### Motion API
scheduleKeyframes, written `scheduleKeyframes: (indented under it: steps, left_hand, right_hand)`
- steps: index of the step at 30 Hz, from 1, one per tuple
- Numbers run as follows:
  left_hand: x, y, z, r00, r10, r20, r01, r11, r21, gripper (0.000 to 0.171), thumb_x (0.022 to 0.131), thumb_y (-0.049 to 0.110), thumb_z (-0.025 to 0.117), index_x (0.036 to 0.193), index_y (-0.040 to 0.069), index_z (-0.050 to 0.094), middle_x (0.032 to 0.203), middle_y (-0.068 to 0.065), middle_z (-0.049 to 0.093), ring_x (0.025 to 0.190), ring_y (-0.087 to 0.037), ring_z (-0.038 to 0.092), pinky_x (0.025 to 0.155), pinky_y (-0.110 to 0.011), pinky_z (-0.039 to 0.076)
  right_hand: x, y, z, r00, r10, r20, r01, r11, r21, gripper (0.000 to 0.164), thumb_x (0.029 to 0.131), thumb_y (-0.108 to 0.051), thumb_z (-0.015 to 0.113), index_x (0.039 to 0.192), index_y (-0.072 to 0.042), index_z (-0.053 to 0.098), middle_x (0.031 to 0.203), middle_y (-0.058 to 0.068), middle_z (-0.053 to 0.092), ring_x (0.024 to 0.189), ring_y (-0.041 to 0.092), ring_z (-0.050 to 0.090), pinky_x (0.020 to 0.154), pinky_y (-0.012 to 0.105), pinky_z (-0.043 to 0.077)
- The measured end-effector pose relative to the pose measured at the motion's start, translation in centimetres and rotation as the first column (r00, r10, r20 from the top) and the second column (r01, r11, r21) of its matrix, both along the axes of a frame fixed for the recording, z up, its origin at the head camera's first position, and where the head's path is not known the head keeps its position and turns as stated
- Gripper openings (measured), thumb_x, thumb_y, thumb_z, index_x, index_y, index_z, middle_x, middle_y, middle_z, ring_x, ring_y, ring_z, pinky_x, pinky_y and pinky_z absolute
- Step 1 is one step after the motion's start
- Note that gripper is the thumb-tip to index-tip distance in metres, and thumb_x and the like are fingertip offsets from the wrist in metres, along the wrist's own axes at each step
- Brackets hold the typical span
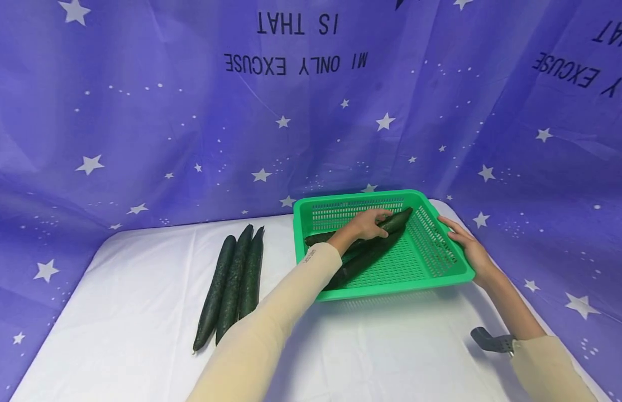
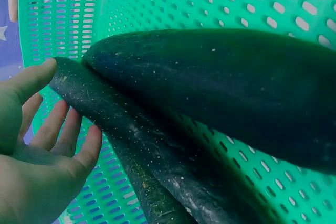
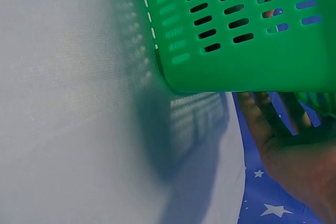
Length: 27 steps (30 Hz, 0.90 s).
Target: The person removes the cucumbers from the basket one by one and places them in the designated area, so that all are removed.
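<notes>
Over the green plastic basket (image 1: 371,289), my left hand (image 1: 366,224) loosely grips a dark green cucumber (image 1: 397,221) with thumb and fingers on either side of it. In the left wrist view, the left hand (image 2: 47,145) has its thumb at the cucumber's tip (image 2: 79,85) and its fingertips along the side. Another cucumber (image 1: 361,262) slants across the basket floor, and the end of one more (image 1: 318,239) shows left of the hand. At the right rim my right hand (image 1: 469,248) holds the basket, its fingers partly behind the wall (image 3: 220,72).
Several cucumbers, one of them the leftmost (image 1: 215,293), lie side by side on the white tablecloth (image 1: 140,301) left of the basket. A purple star-patterned cloth (image 1: 215,111) hangs behind and at the sides. A grey device (image 1: 492,340) is strapped near the right wrist.
</notes>
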<state>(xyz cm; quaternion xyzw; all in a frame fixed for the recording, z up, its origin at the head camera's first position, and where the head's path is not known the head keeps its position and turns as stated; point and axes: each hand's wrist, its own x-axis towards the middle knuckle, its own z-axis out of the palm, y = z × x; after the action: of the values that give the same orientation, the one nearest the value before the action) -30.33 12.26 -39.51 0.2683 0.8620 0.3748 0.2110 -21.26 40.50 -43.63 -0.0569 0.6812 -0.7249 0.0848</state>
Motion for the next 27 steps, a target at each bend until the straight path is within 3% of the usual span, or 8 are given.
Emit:
scheduleKeyframes:
  steps: [5, 10, 15, 21, 27]
  left_hand:
    - [-0.1, 0.2, -0.7, 0.999, 0.002, -0.037, -0.004, 0.999, -0.037, 0.062, 0.098, 0.013, 0.066, 0.154, 0.022, 0.041, 0.152, -0.007, 0.044, 0.137, -0.025, 0.043, 0.102, -0.041, 0.045]
    - [-0.2, 0.4, -1.3, 0.999, 0.021, -0.05, -0.024, 0.997, -0.074, 0.062, 0.098, 0.011, 0.066, 0.154, 0.023, 0.042, 0.153, -0.006, 0.043, 0.139, -0.024, 0.041, 0.104, -0.04, 0.044]
    - [-0.1, 0.6, -1.8, 0.997, 0.055, -0.062, -0.059, 0.997, -0.054, 0.064, 0.095, 0.006, 0.069, 0.151, 0.025, 0.046, 0.151, -0.007, 0.046, 0.137, -0.023, 0.043, 0.101, -0.038, 0.046]
    - [-0.3, 1.1, -2.2, 0.996, 0.042, -0.084, -0.045, 0.998, -0.033, 0.063, 0.092, 0.005, 0.073, 0.147, 0.026, 0.052, 0.146, -0.008, 0.051, 0.13, -0.024, 0.049, 0.094, -0.036, 0.05]
    - [-0.2, 1.4, -2.1, 0.996, 0.015, -0.092, -0.017, 0.999, -0.027, 0.06, 0.093, 0.002, 0.07, 0.145, 0.026, 0.054, 0.146, -0.006, 0.052, 0.135, -0.022, 0.045, 0.097, -0.035, 0.048]
  right_hand:
    - [0.2, 0.1, 0.0, 1.0, 0.003, 0.001, -0.003, 1.0, -0.008, 0.049, 0.111, -0.022, 0.034, 0.16, -0.027, 0.028, 0.14, -0.009, 0.041, 0.085, 0.009, 0.062, 0.069, 0.026, 0.053]
    - [0.2, 0.2, 0.0, 1.0, 0.013, -0.001, -0.013, 0.999, -0.034, 0.049, 0.111, -0.021, 0.034, 0.16, -0.026, 0.028, 0.132, -0.007, 0.051, 0.084, 0.012, 0.064, 0.068, 0.028, 0.056]
    - [0.1, 0.2, -0.1, 1.0, 0.017, -0.007, -0.018, 0.998, -0.053, 0.049, 0.111, -0.02, 0.033, 0.159, -0.024, 0.029, 0.13, -0.007, 0.054, 0.084, 0.012, 0.065, 0.069, 0.027, 0.056]
    - [0.2, 0.1, -0.1, 1.0, 0.003, 0.0, -0.003, 0.999, -0.037, 0.049, 0.111, -0.022, 0.034, 0.16, -0.024, 0.028, 0.137, -0.007, 0.047, 0.086, 0.01, 0.064, 0.07, 0.026, 0.055]
    - [0.2, 0.0, 0.1, 1.0, 0.002, 0.003, -0.002, 0.999, -0.036, 0.049, 0.111, -0.022, 0.033, 0.16, -0.024, 0.027, 0.142, -0.006, 0.039, 0.089, 0.009, 0.063, 0.072, 0.025, 0.054]
